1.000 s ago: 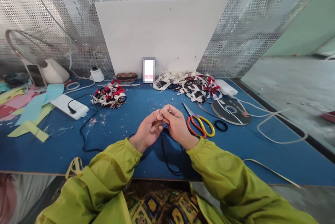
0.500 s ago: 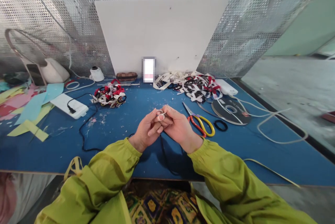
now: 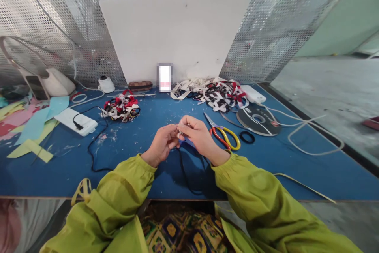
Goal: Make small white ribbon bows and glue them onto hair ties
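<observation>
Over the middle of the blue table, my left hand [image 3: 164, 142] and my right hand [image 3: 197, 132] meet at the fingertips, both closed. Between them they pinch a small pale strip [image 3: 179, 134], mostly hidden by the fingers. A blue patch shows under my right fingers; I cannot make out what it is. Scissors [image 3: 223, 133] with red and yellow handles lie partly open to the right of my right hand. Beside their handles rests a black ring-shaped band [image 3: 246, 137]. A black cord [image 3: 184, 172] runs on the table below my hands.
Heaps of white, red and black strips [image 3: 222, 94] and bands [image 3: 122, 107] lie toward the back. A black disc [image 3: 258, 120], white cable [image 3: 314, 150] and white power strip [image 3: 76, 120] flank them. A white board [image 3: 174, 36] stands behind a lit phone [image 3: 165, 77]. Coloured paper [image 3: 32, 124] lies left.
My fingers have shifted: the pale loop seen around a finger is now mostly hidden in the pinch. My right hand has turned slightly. The whole view has moved a little.
</observation>
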The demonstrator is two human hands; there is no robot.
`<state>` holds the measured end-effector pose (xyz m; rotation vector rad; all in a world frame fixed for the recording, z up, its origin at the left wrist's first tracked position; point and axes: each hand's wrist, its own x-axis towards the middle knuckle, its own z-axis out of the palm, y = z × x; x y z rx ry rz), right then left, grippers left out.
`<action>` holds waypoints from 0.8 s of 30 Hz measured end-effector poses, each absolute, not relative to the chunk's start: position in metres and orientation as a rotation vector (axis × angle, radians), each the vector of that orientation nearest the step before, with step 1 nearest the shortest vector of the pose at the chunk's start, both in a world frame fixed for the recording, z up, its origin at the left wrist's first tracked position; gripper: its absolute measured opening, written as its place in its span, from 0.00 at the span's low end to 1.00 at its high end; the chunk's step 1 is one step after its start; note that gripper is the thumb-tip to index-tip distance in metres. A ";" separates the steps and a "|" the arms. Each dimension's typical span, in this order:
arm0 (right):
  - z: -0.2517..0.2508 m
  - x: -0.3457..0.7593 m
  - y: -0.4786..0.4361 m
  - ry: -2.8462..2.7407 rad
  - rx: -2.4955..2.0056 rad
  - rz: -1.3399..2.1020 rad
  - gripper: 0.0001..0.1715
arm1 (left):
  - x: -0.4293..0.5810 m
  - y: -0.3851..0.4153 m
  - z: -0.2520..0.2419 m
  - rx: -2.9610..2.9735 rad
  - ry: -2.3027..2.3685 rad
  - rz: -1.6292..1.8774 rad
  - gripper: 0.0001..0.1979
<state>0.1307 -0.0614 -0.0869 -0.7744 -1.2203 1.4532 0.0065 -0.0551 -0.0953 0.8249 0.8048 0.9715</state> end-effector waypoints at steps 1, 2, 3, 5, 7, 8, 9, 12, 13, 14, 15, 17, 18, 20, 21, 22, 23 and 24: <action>-0.087 0.130 -0.062 -1.249 -0.787 1.426 0.17 | 0.006 -0.055 -0.095 0.822 0.820 0.968 0.13; -0.087 0.130 -0.062 -1.281 -0.798 1.402 0.17 | 0.007 -0.055 -0.095 0.811 0.832 0.957 0.13; -0.088 0.129 -0.062 -1.318 -0.812 1.378 0.17 | 0.007 -0.055 -0.094 0.794 0.844 0.942 0.14; -0.089 0.129 -0.063 -1.421 -0.854 1.294 0.15 | 0.008 -0.055 -0.093 0.747 0.875 0.897 0.15; -0.091 0.129 -0.063 -1.541 -0.901 1.163 0.13 | 0.008 -0.054 -0.091 0.699 0.909 0.849 0.14; -0.092 0.129 -0.063 -1.589 -0.919 1.093 0.12 | 0.008 -0.054 -0.091 0.685 0.919 0.834 0.12; -0.092 0.130 -0.063 -1.624 -0.932 1.031 0.12 | 0.008 -0.054 -0.091 0.679 0.922 0.828 0.10; -0.093 0.132 -0.063 -1.681 -0.944 0.920 0.11 | 0.007 -0.055 -0.091 0.691 0.906 0.843 0.07; -0.093 0.133 -0.062 -1.696 -0.948 0.902 0.12 | 0.007 -0.055 -0.091 0.700 0.898 0.849 0.07; -0.093 0.133 -0.062 -1.709 -0.953 0.890 0.11 | 0.007 -0.056 -0.092 0.711 0.888 0.856 0.07; -0.093 0.134 -0.061 -1.714 -0.960 0.888 0.11 | 0.007 -0.056 -0.093 0.724 0.879 0.867 0.06; -0.093 0.134 -0.060 -1.693 -0.973 0.907 0.12 | 0.008 -0.057 -0.094 0.754 0.857 0.907 0.06; -0.093 0.134 -0.060 -1.669 -0.979 0.926 0.12 | 0.008 -0.058 -0.095 0.771 0.848 0.935 0.07; -0.094 0.134 -0.059 -1.598 -0.988 0.985 0.14 | 0.010 -0.058 -0.096 0.807 0.837 0.990 0.10; -0.094 0.134 -0.058 -1.554 -0.990 1.020 0.15 | 0.010 -0.058 -0.096 0.822 0.835 1.011 0.11; -0.094 0.133 -0.058 -1.505 -0.990 1.058 0.16 | 0.010 -0.058 -0.097 0.841 0.837 1.028 0.13; -0.094 0.132 -0.057 -1.443 -0.983 1.099 0.16 | 0.011 -0.058 -0.097 0.871 0.840 1.044 0.14; -0.095 0.131 -0.057 -1.363 -0.968 1.150 0.16 | 0.011 -0.058 -0.097 0.912 0.846 1.062 0.15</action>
